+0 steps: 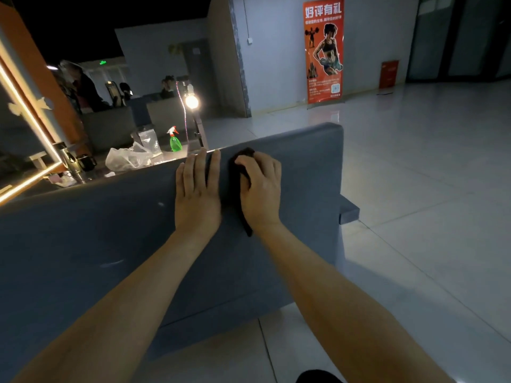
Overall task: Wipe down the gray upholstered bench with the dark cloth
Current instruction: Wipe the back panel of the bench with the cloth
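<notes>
The gray upholstered bench (96, 244) fills the left and middle of the head view, its back panel facing me. My left hand (197, 192) lies flat on that panel with straight fingers reaching its top edge. Just to the right, my right hand (260, 189) has its fingers curled over the dark cloth (238, 186) and presses it against the panel near the top edge. Part of the cloth hangs below the right wrist; the rest is hidden under the hand.
Beyond the bench top are a green spray bottle (175, 139), a crumpled plastic bag (127, 158) and a bright lamp (191, 101). People sit at the far left. Glossy tiled floor (414, 189) spreads to the right, with an orange poster (323, 51) on the far wall.
</notes>
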Demonstrator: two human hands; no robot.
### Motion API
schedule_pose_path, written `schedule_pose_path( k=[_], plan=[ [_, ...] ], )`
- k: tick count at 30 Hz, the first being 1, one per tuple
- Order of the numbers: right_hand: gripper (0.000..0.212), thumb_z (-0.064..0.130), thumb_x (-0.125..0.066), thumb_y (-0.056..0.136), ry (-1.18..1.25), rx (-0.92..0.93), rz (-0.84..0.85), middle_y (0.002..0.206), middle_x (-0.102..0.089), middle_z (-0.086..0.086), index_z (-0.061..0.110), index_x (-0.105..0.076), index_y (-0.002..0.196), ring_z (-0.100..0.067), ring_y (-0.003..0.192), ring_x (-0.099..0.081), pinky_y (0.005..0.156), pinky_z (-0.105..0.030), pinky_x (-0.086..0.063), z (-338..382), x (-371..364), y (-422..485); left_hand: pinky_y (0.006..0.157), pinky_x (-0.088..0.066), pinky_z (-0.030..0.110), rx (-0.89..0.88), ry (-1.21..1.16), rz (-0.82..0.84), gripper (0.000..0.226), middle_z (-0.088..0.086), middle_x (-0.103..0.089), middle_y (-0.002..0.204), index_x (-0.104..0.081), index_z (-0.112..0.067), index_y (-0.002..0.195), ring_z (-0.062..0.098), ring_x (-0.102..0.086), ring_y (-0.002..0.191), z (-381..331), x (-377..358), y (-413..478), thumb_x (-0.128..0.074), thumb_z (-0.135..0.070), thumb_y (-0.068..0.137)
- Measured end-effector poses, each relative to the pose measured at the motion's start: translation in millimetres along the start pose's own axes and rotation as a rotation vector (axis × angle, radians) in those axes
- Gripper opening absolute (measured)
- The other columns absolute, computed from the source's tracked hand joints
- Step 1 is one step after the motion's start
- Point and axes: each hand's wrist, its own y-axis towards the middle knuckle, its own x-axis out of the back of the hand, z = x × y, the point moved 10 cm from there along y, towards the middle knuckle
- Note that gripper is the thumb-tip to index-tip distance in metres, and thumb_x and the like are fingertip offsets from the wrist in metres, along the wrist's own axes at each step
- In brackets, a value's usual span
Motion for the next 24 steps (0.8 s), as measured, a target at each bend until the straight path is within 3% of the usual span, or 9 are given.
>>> schedule_pose_path(
  k=[3,7,11,13,16,19,21,23,24],
  plan=[
    [0.027,-0.001,-0.060,0.087,-0.031,-0.011,0.063,0.116,-0.063,-0.007,0.011,-0.071,0.108,-0.031,0.109,-0.052,0.087,-0.031,-0.046,-28,-4,-28,0.125,0.000,0.051,0.077,0.030,-0.026,0.102,0.020,-0.006,0.166,-0.002,-0.011,0.161,0.038,-0.003,0.153,-10,2,-3,-0.066,-0.007,0.081],
    [0.032,-0.011,-0.057,0.083,-0.028,-0.318,0.197,0.111,-0.057,0.000,0.012,-0.069,0.103,-0.031,0.103,-0.052,0.085,-0.037,-0.048,-114,-7,-100,0.124,-0.002,0.056,0.148,0.008,-0.055,0.109,0.024,0.001,0.166,-0.003,-0.010,0.161,0.041,0.004,0.154,-27,-9,-19,-0.075,-0.013,0.079],
    [0.037,-0.014,-0.053,0.079,0.004,-0.489,0.255,0.107,-0.055,0.002,0.013,-0.069,0.099,-0.029,0.097,-0.056,0.084,-0.036,-0.050,-147,-13,-118,0.123,-0.009,0.057,0.002,-0.049,-0.018,0.091,0.022,-0.002,0.166,-0.016,-0.015,0.161,0.040,-0.004,0.154,-66,-39,-54,-0.068,-0.018,0.086],
    [0.034,-0.010,-0.055,0.076,0.067,-0.589,0.263,0.104,-0.057,-0.001,0.014,-0.069,0.096,-0.022,0.092,-0.058,0.083,-0.039,-0.053,-148,-10,-115,0.119,-0.024,0.055,-0.056,-0.175,0.091,0.083,0.012,-0.011,0.167,-0.026,-0.025,0.158,0.037,-0.021,0.149,-82,-67,-86,-0.067,-0.018,0.087],
    [0.021,0.006,-0.063,0.086,0.211,-0.856,0.350,0.104,-0.065,0.000,0.022,-0.065,0.098,-0.019,0.094,-0.064,0.084,-0.037,-0.056,-159,-2,-136,0.107,-0.044,0.047,0.128,-0.573,0.366,0.079,0.003,-0.013,0.162,-0.018,-0.044,0.154,0.032,-0.040,0.136,-92,-118,-128,-0.065,-0.020,0.095],
    [0.014,0.011,-0.066,0.091,0.510,-1.098,0.380,0.105,-0.072,-0.005,0.023,-0.068,0.099,-0.026,0.099,-0.069,0.084,-0.043,-0.059,-170,4,-159,0.103,-0.044,0.029,0.217,-0.836,0.409,0.082,0.005,-0.021,0.159,-0.011,-0.036,0.158,0.022,-0.048,0.132,-125,-137,-134,-0.063,-0.015,0.098],
    [0.019,0.009,-0.058,0.095,0.579,-1.117,0.438,0.107,-0.073,-0.007,0.019,-0.071,0.105,-0.029,0.101,-0.069,0.081,-0.042,-0.058,-173,13,-156,0.102,-0.046,0.029,0.339,-0.924,0.318,0.072,0.005,-0.041,0.151,-0.025,-0.030,0.154,0.021,-0.050,0.130,-126,-137,-124,-0.062,-0.007,0.095],
    [0.024,0.009,-0.054,0.093,0.359,-0.958,0.399,0.105,-0.071,0.000,0.020,-0.068,0.109,-0.024,0.100,-0.067,0.086,-0.042,-0.056,-189,43,-132,0.093,-0.050,0.028,0.455,-0.928,0.237,0.054,0.006,-0.053,0.130,-0.048,-0.025,0.137,0.025,-0.059,0.113,-111,-131,-114,-0.059,0.003,0.092],
    [0.024,0.010,-0.055,0.090,0.209,-0.883,0.291,0.104,-0.067,0.002,0.020,-0.063,0.110,-0.022,0.098,-0.065,0.087,-0.044,-0.055,-203,67,-116,0.092,-0.047,0.019,0.459,-0.900,0.167,0.051,0.005,-0.052,0.124,-0.056,-0.022,0.128,0.024,-0.058,0.107,-101,-118,-105,-0.057,0.009,0.088]
  ],
)
